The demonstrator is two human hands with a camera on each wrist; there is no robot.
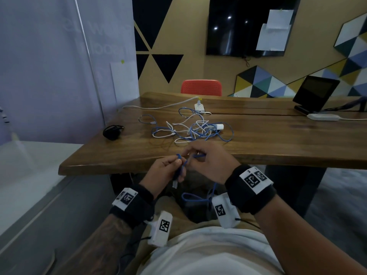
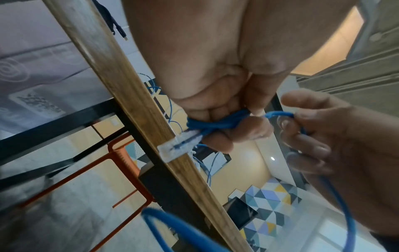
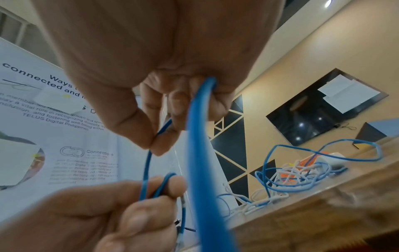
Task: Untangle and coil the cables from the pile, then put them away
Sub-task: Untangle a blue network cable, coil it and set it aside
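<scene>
Blue cable [image 1: 179,165] in both hands, clear plug [image 2: 179,147] on its end. Pile on table [image 1: 278,139] mixes blue cables [image 1: 198,132] and white cables [image 1: 178,126]; table is brown wood grain. Black pouch [image 1: 112,132] at table's left. White power strip [image 1: 199,107], white adapter [image 1: 322,117]. Orange-red chair [image 1: 201,87] with perforated back. Wall [image 1: 194,36] tan with black triangles; panels [image 1: 264,82] of triangles in yellow, blue, teal, white, black. Black screen [image 1: 238,26] with white papers [image 1: 276,30]. Black wristbands [image 1: 250,193] carry white tags with black square codes. White shirt [image 1: 208,253].
</scene>
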